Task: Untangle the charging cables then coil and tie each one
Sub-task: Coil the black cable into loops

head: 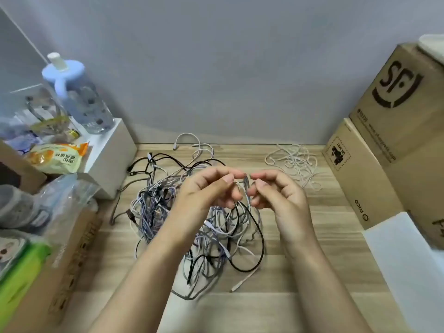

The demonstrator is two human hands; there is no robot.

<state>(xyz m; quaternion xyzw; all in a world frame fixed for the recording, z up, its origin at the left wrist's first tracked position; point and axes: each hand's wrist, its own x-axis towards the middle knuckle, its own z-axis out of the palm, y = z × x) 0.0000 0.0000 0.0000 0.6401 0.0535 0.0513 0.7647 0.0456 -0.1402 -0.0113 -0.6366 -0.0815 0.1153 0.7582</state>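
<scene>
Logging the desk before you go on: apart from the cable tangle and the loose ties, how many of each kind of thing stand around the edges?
Cardboard boxes at right: 2, the SF box and the Pico box
White box: 1
Water bottle: 1
Snack bag: 1
Total: 5
The clutter at far left is too blurred to count.

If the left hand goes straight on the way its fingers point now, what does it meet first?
Probably the right hand. The left hand points right, pinching a grey cable between them; depth is hard to judge.
</scene>
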